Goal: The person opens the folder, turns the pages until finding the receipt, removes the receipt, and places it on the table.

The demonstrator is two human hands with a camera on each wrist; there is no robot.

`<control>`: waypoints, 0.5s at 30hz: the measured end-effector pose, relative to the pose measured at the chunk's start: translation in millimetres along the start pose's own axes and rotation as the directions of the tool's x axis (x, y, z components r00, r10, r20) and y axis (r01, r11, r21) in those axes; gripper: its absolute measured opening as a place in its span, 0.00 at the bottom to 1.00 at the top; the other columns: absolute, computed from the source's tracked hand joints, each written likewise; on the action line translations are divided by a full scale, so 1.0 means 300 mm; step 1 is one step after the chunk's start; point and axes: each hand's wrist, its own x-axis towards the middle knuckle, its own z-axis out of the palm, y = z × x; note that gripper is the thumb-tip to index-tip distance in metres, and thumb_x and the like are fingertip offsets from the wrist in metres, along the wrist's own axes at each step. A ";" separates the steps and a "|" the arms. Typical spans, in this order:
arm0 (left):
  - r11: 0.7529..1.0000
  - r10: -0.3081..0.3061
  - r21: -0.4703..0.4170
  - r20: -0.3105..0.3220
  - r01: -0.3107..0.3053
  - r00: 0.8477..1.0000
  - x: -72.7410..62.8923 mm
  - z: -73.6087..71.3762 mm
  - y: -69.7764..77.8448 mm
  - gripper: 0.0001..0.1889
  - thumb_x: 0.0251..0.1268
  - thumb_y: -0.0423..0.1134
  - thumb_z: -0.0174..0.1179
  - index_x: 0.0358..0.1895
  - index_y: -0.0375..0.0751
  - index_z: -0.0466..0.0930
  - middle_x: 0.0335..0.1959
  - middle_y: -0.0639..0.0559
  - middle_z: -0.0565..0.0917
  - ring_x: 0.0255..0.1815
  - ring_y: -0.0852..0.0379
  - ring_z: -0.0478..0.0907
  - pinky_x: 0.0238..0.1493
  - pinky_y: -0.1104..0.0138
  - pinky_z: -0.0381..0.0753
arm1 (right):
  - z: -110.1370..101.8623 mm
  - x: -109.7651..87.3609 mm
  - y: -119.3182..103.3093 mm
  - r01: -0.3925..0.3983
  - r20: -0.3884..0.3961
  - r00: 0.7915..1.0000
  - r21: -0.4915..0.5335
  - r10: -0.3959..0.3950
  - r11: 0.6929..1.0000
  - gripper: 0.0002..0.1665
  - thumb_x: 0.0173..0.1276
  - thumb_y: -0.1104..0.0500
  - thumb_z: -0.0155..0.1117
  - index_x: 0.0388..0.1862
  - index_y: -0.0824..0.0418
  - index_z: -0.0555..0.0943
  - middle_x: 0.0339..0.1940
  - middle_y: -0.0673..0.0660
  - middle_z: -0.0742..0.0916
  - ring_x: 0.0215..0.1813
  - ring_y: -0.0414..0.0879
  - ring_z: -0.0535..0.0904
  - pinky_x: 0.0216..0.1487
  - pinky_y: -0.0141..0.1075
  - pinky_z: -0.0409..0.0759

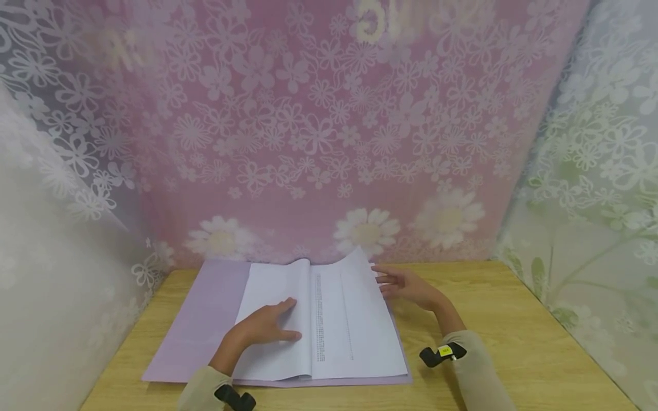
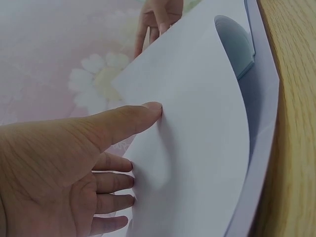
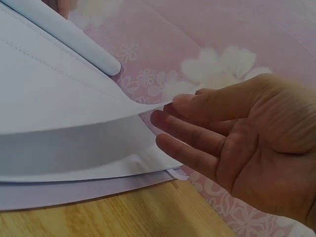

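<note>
A lilac folder lies spread on the table, with white sheets on both sides of its fold. My left hand rests on the left-hand sheets, thumb and fingers stretched apart; in the left wrist view the thumb lies against the curved white paper. At the far right corner, my right hand pinches a printed sheet between thumb and index finger. That sheet is lifted at the corner above the ones below, as the right wrist view shows. Its small print is too fine to read.
The wooden table extends on both sides of the folder. A pink flowered cloth hangs right behind the table's back edge, and pale flowered cloths close in the sides. Each sleeve carries a black wrist mount.
</note>
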 end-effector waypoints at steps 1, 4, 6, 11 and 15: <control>1.000 -0.003 -0.001 0.000 0.003 1.000 0.000 0.000 0.001 0.49 0.58 0.54 0.74 0.77 0.34 0.62 0.78 0.36 0.66 0.79 0.38 0.63 0.77 0.46 0.65 | 0.000 0.000 0.001 -0.001 0.019 1.000 0.003 0.001 1.000 0.45 0.73 0.63 0.65 0.83 0.57 0.57 0.78 0.71 0.68 0.74 0.70 0.70 0.66 0.47 0.81; 1.000 -0.004 0.003 0.000 0.004 1.000 0.002 0.000 -0.001 0.49 0.59 0.55 0.73 0.78 0.33 0.62 0.78 0.37 0.65 0.79 0.38 0.62 0.78 0.46 0.64 | -0.001 -0.001 0.002 -0.015 0.061 0.998 0.009 0.014 1.000 0.50 0.71 0.63 0.68 0.85 0.54 0.53 0.79 0.71 0.66 0.74 0.71 0.69 0.67 0.51 0.80; 1.000 -0.003 0.002 0.003 0.003 1.000 0.004 0.000 -0.003 0.49 0.59 0.55 0.73 0.78 0.33 0.61 0.79 0.37 0.64 0.80 0.38 0.62 0.78 0.46 0.64 | 0.000 -0.002 -0.001 -0.021 0.085 0.996 0.009 0.020 1.000 0.51 0.71 0.62 0.68 0.85 0.53 0.51 0.80 0.71 0.64 0.75 0.72 0.68 0.68 0.53 0.79; 1.000 -0.006 -0.006 0.009 0.006 1.000 0.006 0.008 -0.012 0.49 0.59 0.56 0.73 0.78 0.35 0.61 0.79 0.38 0.64 0.80 0.38 0.61 0.78 0.46 0.64 | 0.001 -0.006 -0.009 -0.014 0.145 0.989 0.038 0.009 0.999 0.52 0.72 0.62 0.67 0.86 0.49 0.49 0.84 0.66 0.57 0.78 0.71 0.62 0.71 0.54 0.76; 1.000 -0.007 -0.005 0.004 0.007 1.000 0.007 0.013 -0.016 0.49 0.58 0.56 0.73 0.78 0.35 0.62 0.79 0.38 0.65 0.80 0.38 0.62 0.78 0.46 0.64 | -0.001 -0.008 -0.011 0.004 0.173 0.985 0.060 -0.014 0.998 0.50 0.73 0.64 0.64 0.86 0.48 0.50 0.85 0.65 0.57 0.79 0.70 0.62 0.72 0.55 0.74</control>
